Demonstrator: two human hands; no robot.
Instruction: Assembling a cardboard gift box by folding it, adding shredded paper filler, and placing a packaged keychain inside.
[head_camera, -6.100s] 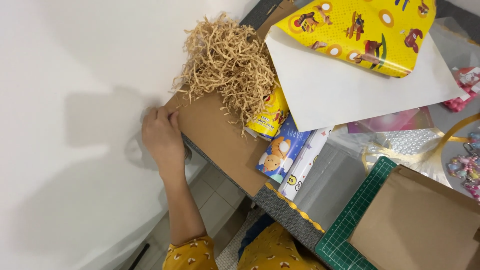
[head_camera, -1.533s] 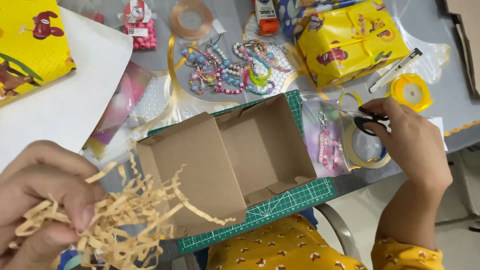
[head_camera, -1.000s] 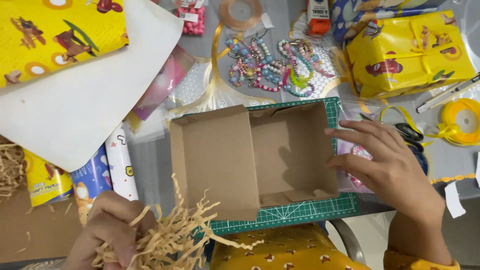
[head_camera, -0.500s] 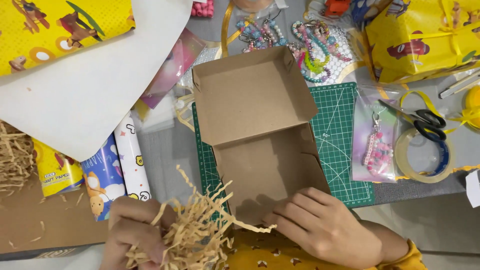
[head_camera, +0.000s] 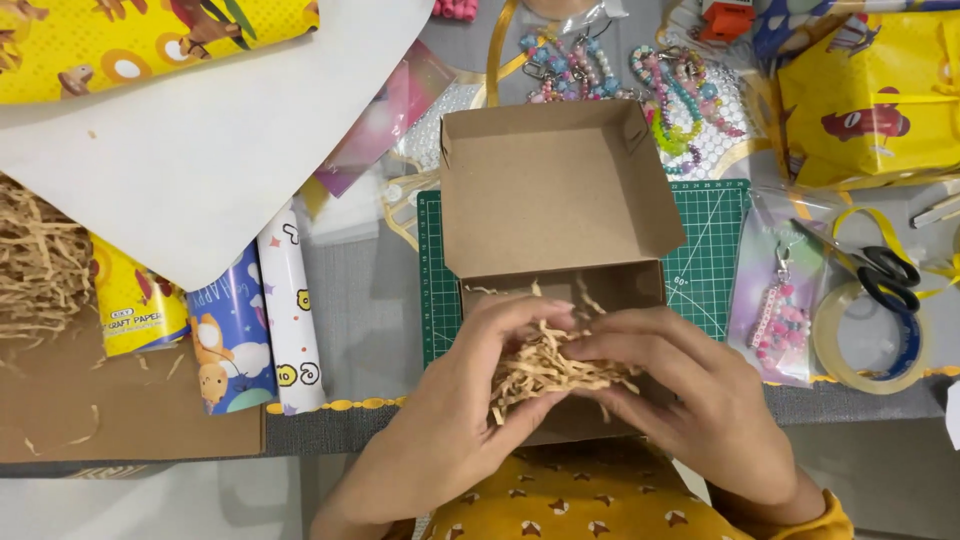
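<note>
We cup a clump of shredded kraft paper (head_camera: 545, 368) between both hands: our left hand (head_camera: 465, 410) curls under it, fingers closed on the strands, and our right hand (head_camera: 690, 400) presses in from the other side. The clump sits inside the open cardboard box (head_camera: 560, 190), which rests on the green cutting mat (head_camera: 715, 270) on the grey worktop (head_camera: 365, 300). Scissors (head_camera: 880, 270) and a tape roll (head_camera: 865, 335) lie to the right.

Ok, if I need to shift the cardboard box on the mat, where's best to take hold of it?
Grip the box by its two short side walls, coming from above, left and right. The lid lies flung open at the far side and both hands fill the near tray with shred, so the sides are likely the freest edges.
</note>
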